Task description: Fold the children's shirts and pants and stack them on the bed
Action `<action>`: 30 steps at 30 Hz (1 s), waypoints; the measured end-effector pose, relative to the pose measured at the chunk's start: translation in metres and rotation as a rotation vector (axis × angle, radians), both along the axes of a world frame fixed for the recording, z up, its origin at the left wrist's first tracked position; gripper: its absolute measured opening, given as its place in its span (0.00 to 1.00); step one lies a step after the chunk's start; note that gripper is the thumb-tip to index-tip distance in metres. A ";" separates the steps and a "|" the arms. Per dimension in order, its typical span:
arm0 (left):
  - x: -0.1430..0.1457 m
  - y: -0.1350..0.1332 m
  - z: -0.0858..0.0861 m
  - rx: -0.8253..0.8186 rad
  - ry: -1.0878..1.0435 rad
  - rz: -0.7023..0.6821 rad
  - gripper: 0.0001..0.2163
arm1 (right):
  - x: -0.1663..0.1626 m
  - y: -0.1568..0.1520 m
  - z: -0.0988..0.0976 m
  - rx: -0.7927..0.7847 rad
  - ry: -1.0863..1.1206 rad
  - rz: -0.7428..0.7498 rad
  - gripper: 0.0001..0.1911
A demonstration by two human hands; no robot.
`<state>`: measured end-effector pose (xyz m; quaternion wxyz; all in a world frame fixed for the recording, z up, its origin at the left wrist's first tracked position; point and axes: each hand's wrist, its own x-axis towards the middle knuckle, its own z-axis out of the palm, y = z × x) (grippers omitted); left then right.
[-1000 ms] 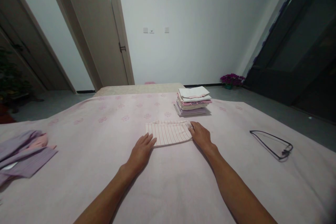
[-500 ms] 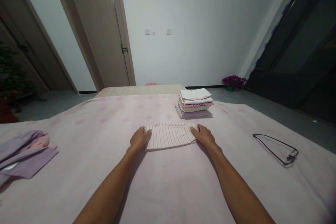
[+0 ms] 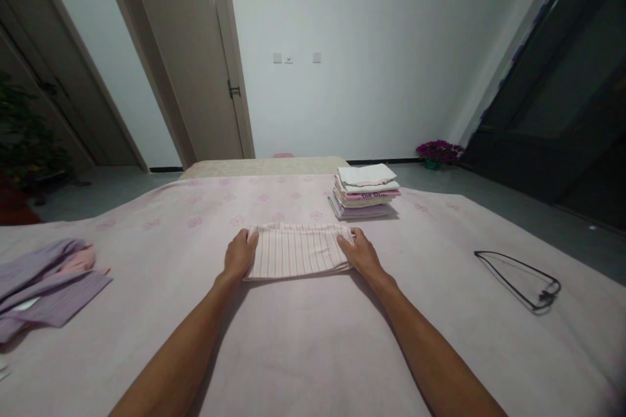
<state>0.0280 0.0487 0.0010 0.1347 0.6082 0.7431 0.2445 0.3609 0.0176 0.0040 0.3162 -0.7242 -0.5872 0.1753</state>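
Observation:
A folded garment with pink and white stripes lies on the pink flowered bedsheet in front of me. My left hand grips its left end with the fingers curled around the edge. At the right end, my right hand holds the cloth the same way. Both arms reach forward from the bottom of the view. Just beyond the garment, to the right, sits a neat stack of folded clothes in white, pink and lilac.
A heap of unfolded lilac and pink clothes lies at the left edge of the bed. A black wire hanger rests on the sheet at the right. Beyond the bed are a door, a white wall and purple flowers on the floor.
My left hand went from lying flat near the garment's front corner to gripping its left end. My right hand closed on the right end, and the garment shifted slightly left.

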 end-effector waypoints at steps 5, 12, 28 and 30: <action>-0.038 -0.016 -0.001 -0.069 0.142 0.039 0.18 | -0.030 -0.008 -0.003 -0.053 -0.159 0.115 0.24; -0.024 -0.034 -0.005 0.262 0.382 -0.221 0.20 | -0.026 -0.018 0.006 0.079 -0.363 0.111 0.22; -0.033 -0.016 -0.037 0.193 0.455 -0.643 0.26 | -0.073 0.001 -0.017 0.154 -0.651 0.624 0.33; -0.039 -0.014 -0.037 0.166 0.451 -0.612 0.27 | -0.069 0.000 -0.018 0.153 -0.652 0.602 0.33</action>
